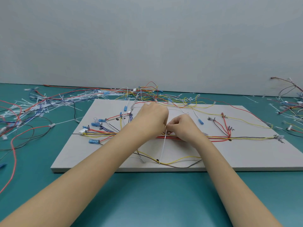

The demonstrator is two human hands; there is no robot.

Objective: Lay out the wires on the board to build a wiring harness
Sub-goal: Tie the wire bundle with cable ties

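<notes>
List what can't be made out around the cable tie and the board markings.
- Head view: cable tie head, hidden between left hand and right hand.
- Black markings on board: too small to read.
- Wire pile: cut off by the right edge.

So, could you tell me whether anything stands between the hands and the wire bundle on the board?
Nothing visible does. The left hand and right hand are already at the wire bundle, pinching a white cable tie looped across it on the board.
</notes>
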